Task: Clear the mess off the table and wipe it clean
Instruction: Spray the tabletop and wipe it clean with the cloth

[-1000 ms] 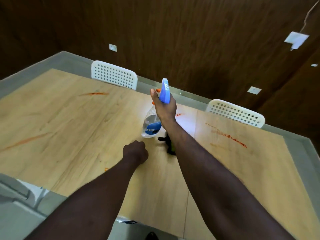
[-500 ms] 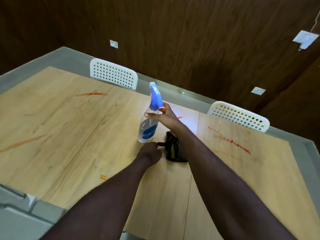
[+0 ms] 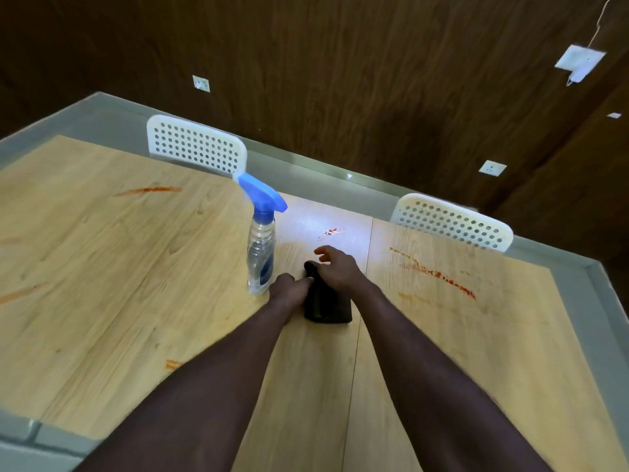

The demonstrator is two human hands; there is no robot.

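Two changes in the last second. The right hand was holding the spray bottle up in the air. It has now let go, and the bottle stands free on the table, just left of both hands. Both hands have closed in on the dark cloth at table centre, beside the seam.

Grip state:
- Right hand: over the far end of the cloth, fingers loosely spread, index lifted. Not clamped on anything yet.
- Left hand: knuckles up, fingertips at the cloth's left edge. Can't tell whether it's pinching or only touching.

My read: spraying is paused or done, and the wipe step is about to start. Nothing is wiped so far. Red smears are still on the far left, the left edge, the near left, the centre, and there's a long one on the right.

Orientation:
- Bottle: upright, long axis vertical, base flat on the wood. The nozzle points away and to the left, toward the left chair. It is clear of the right-hand smear, so it won't obstruct a wipe there.
- Cloth: folded bundle, long axis running roughly near-to-far, with the near end square to the person.
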